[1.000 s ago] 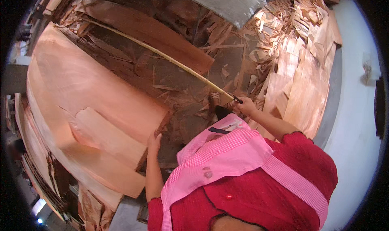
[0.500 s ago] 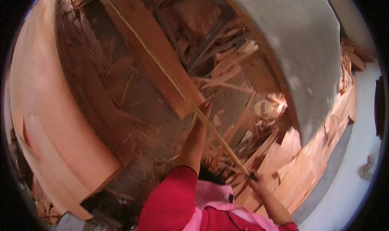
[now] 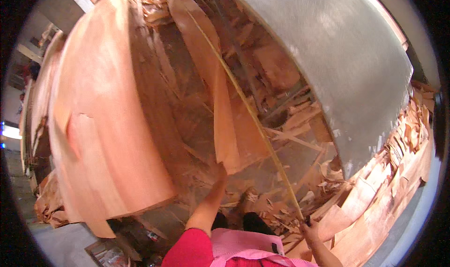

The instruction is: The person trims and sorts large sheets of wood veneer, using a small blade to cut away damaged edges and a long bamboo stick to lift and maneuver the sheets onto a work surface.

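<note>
Long thin stick (image 3: pixel 248 107) runs diagonally over the debris, near end clasped in right hand (image 3: pixel 310 229). Left hand (image 3: pixel 220 171) reaches to the lower edge of a veneer strip (image 3: pixel 220 103); grip unclear. Stacked veneer sheets (image 3: pixel 108 126) left; grey metal panel (image 3: pixel 342 56) right.

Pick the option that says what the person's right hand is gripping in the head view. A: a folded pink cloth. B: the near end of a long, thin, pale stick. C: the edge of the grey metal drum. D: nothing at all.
B: the right hand is closed round the near end of the thin pale stick, which runs up and away over the veneer scraps, beside the grey curved metal surface.
</note>
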A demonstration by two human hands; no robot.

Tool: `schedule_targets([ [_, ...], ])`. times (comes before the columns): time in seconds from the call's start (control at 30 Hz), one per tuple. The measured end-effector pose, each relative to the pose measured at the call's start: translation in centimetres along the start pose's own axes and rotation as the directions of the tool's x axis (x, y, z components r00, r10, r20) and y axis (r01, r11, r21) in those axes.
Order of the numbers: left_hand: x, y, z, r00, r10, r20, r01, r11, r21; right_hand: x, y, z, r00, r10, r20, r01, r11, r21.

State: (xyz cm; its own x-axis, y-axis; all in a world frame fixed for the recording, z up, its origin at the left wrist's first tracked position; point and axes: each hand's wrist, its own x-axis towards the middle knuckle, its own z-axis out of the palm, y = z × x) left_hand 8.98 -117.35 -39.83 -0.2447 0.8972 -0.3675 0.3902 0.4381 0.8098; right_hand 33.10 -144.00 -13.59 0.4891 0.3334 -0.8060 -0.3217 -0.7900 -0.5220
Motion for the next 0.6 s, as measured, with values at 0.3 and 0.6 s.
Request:
schedule_targets([
  [0.3, 6.3, 11.4, -28.5, 0.951, 0.294, -0.095, -0.263, 0.931, 0.253, -5.4, 3.8, -1.0, 0.976, -0.213, -0.050, 0.204, 0.968, -0.149],
  [0.6, 6.3, 22.8, -43.1, 0.959, 0.269, -0.088, -0.283, 0.897, -0.338, -9.4, 16.7, -3.9, 0.956, -0.277, -0.092, 0.246, 0.935, -0.257],
])
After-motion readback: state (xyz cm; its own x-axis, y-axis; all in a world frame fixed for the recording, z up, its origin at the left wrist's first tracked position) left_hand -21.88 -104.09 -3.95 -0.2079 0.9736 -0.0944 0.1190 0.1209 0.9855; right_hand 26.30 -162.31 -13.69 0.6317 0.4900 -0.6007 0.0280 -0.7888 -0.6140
